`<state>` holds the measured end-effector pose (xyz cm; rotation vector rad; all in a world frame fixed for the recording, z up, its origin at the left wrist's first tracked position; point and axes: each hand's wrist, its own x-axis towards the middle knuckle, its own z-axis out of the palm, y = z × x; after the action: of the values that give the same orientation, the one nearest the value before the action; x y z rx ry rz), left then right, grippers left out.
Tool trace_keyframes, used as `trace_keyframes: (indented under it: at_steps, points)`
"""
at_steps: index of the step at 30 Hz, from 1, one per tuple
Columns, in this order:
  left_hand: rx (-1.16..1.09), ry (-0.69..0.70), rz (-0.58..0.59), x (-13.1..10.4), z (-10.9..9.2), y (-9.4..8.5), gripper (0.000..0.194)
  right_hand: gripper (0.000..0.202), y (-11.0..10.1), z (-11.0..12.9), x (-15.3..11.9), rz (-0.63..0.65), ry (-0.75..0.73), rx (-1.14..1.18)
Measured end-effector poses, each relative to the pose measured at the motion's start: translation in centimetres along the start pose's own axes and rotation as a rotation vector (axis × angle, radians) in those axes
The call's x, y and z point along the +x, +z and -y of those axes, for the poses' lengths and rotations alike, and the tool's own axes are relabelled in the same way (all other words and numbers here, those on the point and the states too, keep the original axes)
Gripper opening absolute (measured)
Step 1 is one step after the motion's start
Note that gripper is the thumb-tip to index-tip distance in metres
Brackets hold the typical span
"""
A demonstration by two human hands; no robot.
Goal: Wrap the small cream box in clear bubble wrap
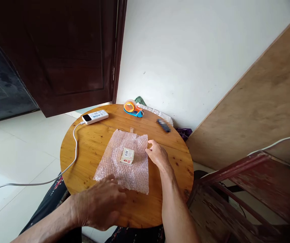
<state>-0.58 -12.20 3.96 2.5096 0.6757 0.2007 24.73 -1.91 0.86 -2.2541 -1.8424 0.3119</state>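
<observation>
A small cream box (127,156) with printed labels rests near the middle of a pinkish sheet of bubble wrap (135,179). The wrap lies spread on a round wooden table (81,162). Over the wrap's near left corner is my left hand (102,202), smeared by motion, so its grip is unclear. At the right edge of the wrap is my right hand (157,154), its thumb and forefinger apart with nothing visible between them. A short piece of clear tape (131,130) shows at the wrap's far edge.
An orange and blue tape dispenser (133,108) stands at the table's back edge. A white power bank (95,116) with a cable (76,145) is at the back left. A dark, pixelated object (163,125) lies at the back right. A white wall rises behind.
</observation>
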Motion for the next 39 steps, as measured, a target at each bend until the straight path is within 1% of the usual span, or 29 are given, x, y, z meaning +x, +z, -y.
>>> trace_keyframes:
  at_steps: [2,3,5,6,7,8,9,10,11,13,15,17,20,22,24,25,26,27,28,29,30,31,32,34,35,36,37,39]
  points:
    - [-0.05,-0.057,-0.026,-0.2,0.0,0.2,0.012,0.037,0.0,0.0,-0.1,-0.009,-0.001,0.0]
    - [-0.088,-0.095,-0.084,0.0,0.3,0.1,0.014,0.038,0.0,0.0,-0.1,-0.015,-0.003,0.002]
    - [-0.142,-0.179,-0.264,0.7,1.2,-0.3,0.021,0.039,-0.1,0.1,0.0,-0.021,0.001,0.013]
    - [-0.136,-0.219,-0.368,1.3,1.8,-0.5,0.023,0.039,-0.2,0.1,0.0,-0.031,0.001,0.03]
    - [-0.095,-0.26,-0.471,1.9,2.5,-0.5,0.025,0.039,-0.3,0.2,0.0,-0.046,-0.012,0.07]
    - [-0.047,-0.289,-0.533,2.7,3.3,-0.4,0.028,0.038,-0.4,0.2,0.0,-0.062,-0.046,0.142]
    - [0.0,-0.3,-0.571,3.4,4.0,0.0,0.038,0.038,-0.4,0.3,0.0,-0.067,-0.105,0.244]
    - [0.032,-0.291,-0.58,4.1,4.8,0.5,0.054,0.039,-0.4,0.5,-0.1,-0.058,-0.188,0.365]
    - [0.042,-0.291,-0.569,4.7,5.5,1.2,0.07,0.042,-0.2,0.7,-0.3,-0.029,-0.286,0.483]
    - [0.055,-0.338,-0.516,5.5,6.6,2.7,0.089,0.054,0.2,1.4,-0.9,0.073,-0.479,0.623]
    - [0.079,-0.408,-0.493,5.7,7.2,4.0,0.1,0.068,0.7,2.2,-1.5,0.148,-0.589,0.587]
    - [0.105,-0.438,-0.486,5.6,7.4,4.8,0.105,0.072,0.9,2.9,-2.1,0.159,-0.611,0.475]
    - [0.14,-0.409,-0.46,5.2,7.1,4.9,0.108,0.063,-0.3,2.7,-2.4,0.141,-0.541,0.409]
    - [0.161,-0.38,-0.441,5.0,6.9,4.7,0.108,0.057,-1.9,1.3,-2.1,0.081,-0.451,0.455]
    - [0.179,-0.351,-0.428,5.0,6.7,4.5,0.108,0.053,-3.4,-0.8,-1.6,-0.128,-0.337,0.422]
    - [0.187,-0.341,-0.422,5.0,6.6,4.5,0.107,0.055,-4.0,-2.0,-1.5,-0.196,-0.26,0.351]
    - [0.196,-0.334,-0.415,5.0,6.5,4.5,0.105,0.058,-4.3,-3.2,-1.4,-0.238,-0.166,0.274]
    - [0.205,-0.33,-0.408,5.0,6.5,4.5,0.103,0.059,-4.5,-4.4,-1.4,-0.214,-0.088,0.19]
    - [0.214,-0.329,-0.402,5.0,6.4,4.5,0.101,0.059,-4.5,-5.5,-1.5,-0.162,-0.022,0.112]
    - [0.222,-0.33,-0.398,4.9,6.4,4.5,0.098,0.058,-4.4,-6.5,-1.6,-0.107,0.024,0.052]
    - [0.228,-0.331,-0.394,4.9,6.4,4.5,0.097,0.056,-4.2,-7.2,-1.9,-0.073,0.038,0.018]
    - [0.232,-0.331,-0.388,4.9,6.3,4.5,0.095,0.056,-4.1,-7.6,-2.2,-0.084,0.032,0.003]
    - [0.234,-0.33,-0.38,4.8,6.3,4.4,0.094,0.056,-4.0,-7.7,-2.6,-0.13,0.017,0.006]
    - [0.234,-0.332,-0.364,4.8,6.3,4.3,0.091,0.058,-4.2,-6.8,-3.5,-0.287,-0.034,0.065]
    - [0.233,-0.332,-0.356,4.8,6.2,4.2,0.089,0.057,-4.4,-5.8,-4.0,-0.351,-0.07,0.114]
    - [0.233,-0.333,-0.352,4.8,6.2,4.2,0.088,0.053,-4.5,-4.4,-4.6,-0.39,-0.126,0.183]
    - [0.235,-0.334,-0.35,4.8,6.2,4.2,0.087,0.047,-4.7,-2.7,-5.3,-0.384,-0.216,0.252]
    - [0.24,-0.33,-0.356,5.0,6.1,4.2,0.087,0.036,-4.5,1.3,-6.6,-0.323,-0.441,0.321]
